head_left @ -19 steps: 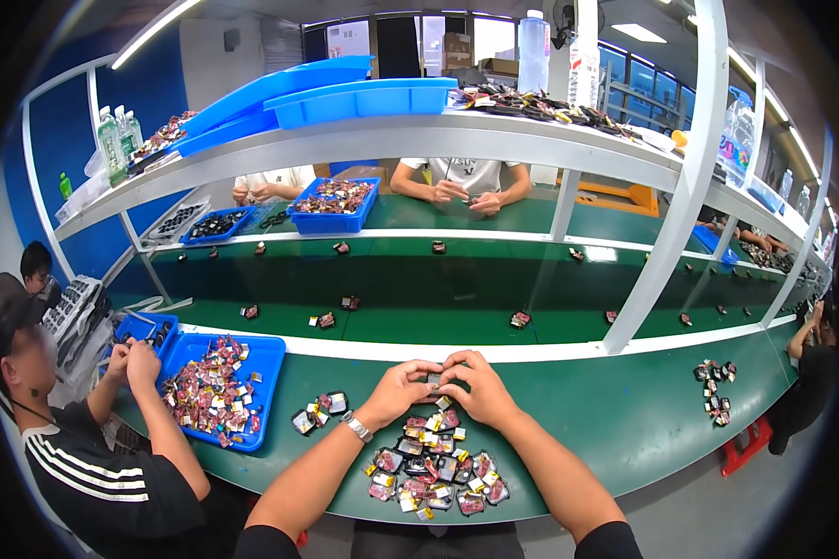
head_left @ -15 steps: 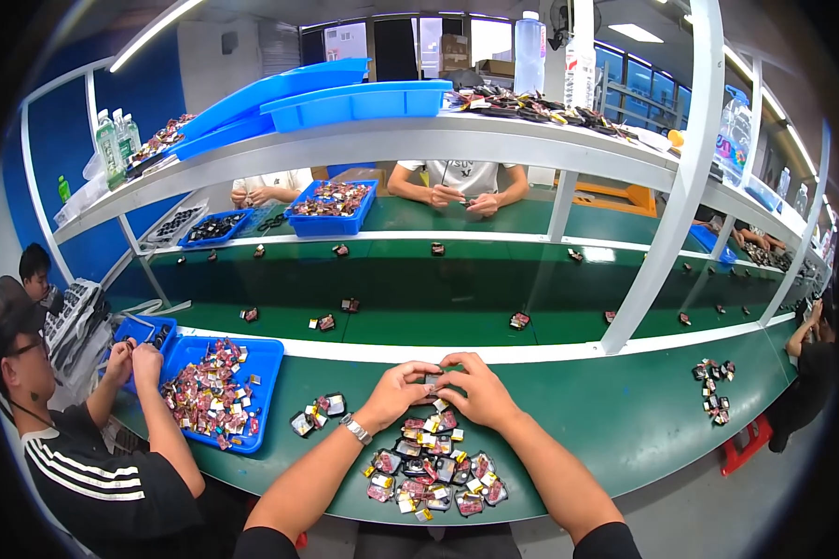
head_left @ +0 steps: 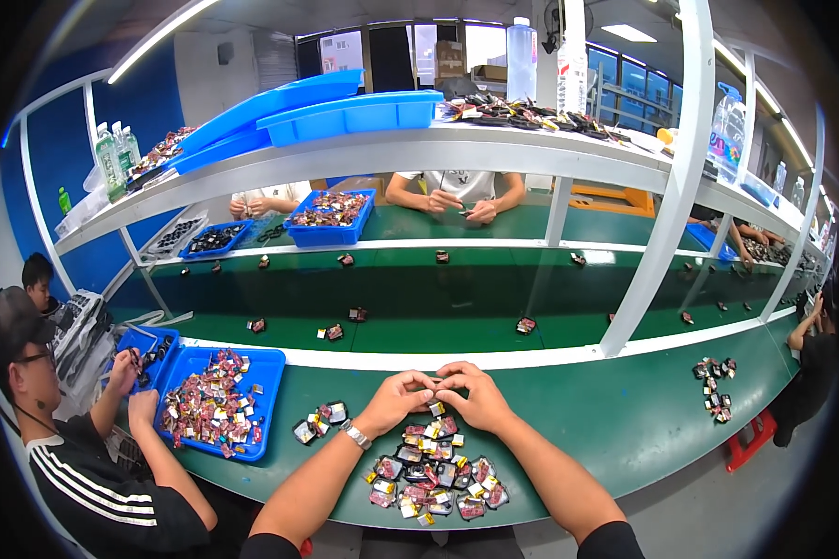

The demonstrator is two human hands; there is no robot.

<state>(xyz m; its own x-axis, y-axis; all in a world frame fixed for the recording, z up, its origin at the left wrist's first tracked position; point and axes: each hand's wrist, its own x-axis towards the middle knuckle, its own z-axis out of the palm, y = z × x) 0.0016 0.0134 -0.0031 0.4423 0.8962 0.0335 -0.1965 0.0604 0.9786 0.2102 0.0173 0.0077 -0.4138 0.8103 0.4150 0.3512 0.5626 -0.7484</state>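
My left hand point(head_left: 399, 401) and my right hand point(head_left: 476, 397) meet above the green table, fingers and thumbs closed around one small electronic module point(head_left: 437, 385). Only a thin edge of the module shows between the fingertips. A white battery pouch with a yellow end point(head_left: 436, 408) shows just below my fingers. Beneath and nearer to me spreads a heap of similar modules point(head_left: 443, 473), with black cases, red circuit boards and white-and-yellow battery pouches. A few more modules point(head_left: 319, 422) lie left of my left wrist, which wears a metal watch.
A blue tray point(head_left: 278, 396) of red boards and batteries stands at the left, beside a co-worker point(head_left: 112, 466). Beyond a white rail, spaced modules point(head_left: 526, 325) lie on a green belt. Another cluster point(head_left: 716, 389) sits right. A white shelf post point(head_left: 657, 214) rises ahead.
The held module has turned, its grey face now hidden by my fingers. Modules on the belt have shifted slightly right. The co-worker at left has moved their hands apart.
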